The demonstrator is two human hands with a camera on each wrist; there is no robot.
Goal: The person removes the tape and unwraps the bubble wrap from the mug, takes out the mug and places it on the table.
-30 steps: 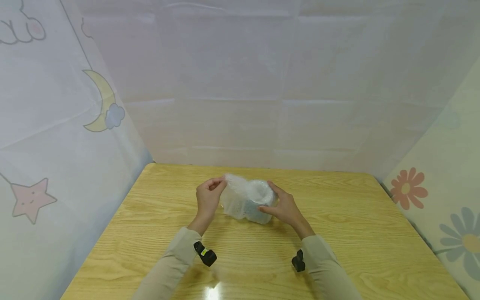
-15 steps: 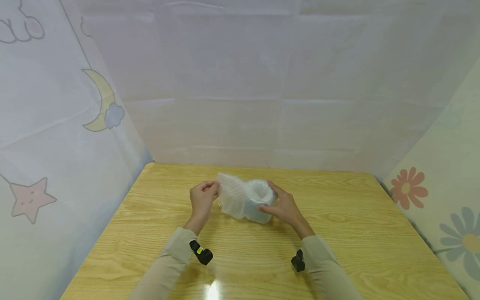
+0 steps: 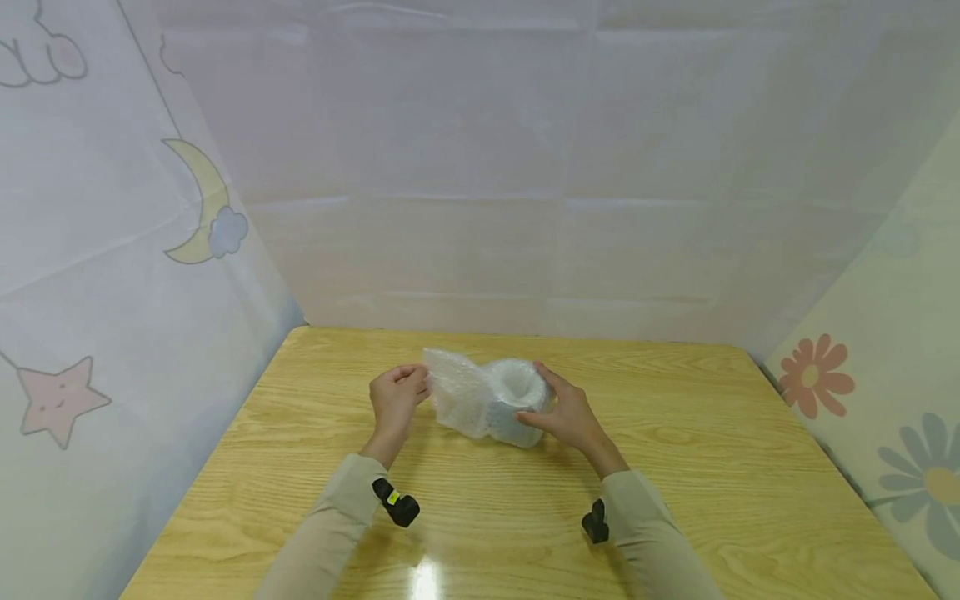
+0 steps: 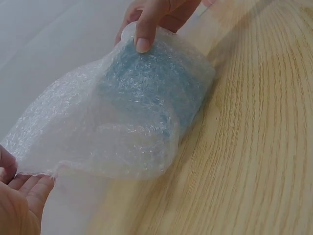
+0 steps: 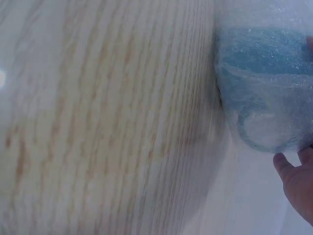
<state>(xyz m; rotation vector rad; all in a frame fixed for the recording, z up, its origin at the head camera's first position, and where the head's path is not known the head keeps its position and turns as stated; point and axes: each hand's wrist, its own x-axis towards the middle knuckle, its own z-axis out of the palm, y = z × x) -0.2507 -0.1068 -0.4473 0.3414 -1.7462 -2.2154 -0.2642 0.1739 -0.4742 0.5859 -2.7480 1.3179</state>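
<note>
A bluish thing in bubble wrap (image 3: 511, 423) stands on the wooden table, with a round hollow on its upper side. Its blue surface (image 4: 156, 81) shows through the clear layers in the left wrist view, but its kind is hidden. My right hand (image 3: 570, 414) grips the bundle from the right, thumb in front and fingers behind. A loose flap of bubble wrap (image 3: 459, 392) stretches out to the left. My left hand (image 3: 393, 400) pinches the edge of that flap between thumb and fingers. In the left wrist view the flap is drawn out between both hands.
The wooden table (image 3: 720, 467) reaches back to a pale sheet wall (image 3: 480, 250). Printed side sheets stand at the left and right. A black wrist camera (image 3: 396, 503) sits on the left sleeve, another black camera (image 3: 596, 523) on the right.
My left hand has moved left and slightly down, drawing the bubble wrap flap out wider and flatter. The right hand and the wrapped bundle have stayed in place.
</note>
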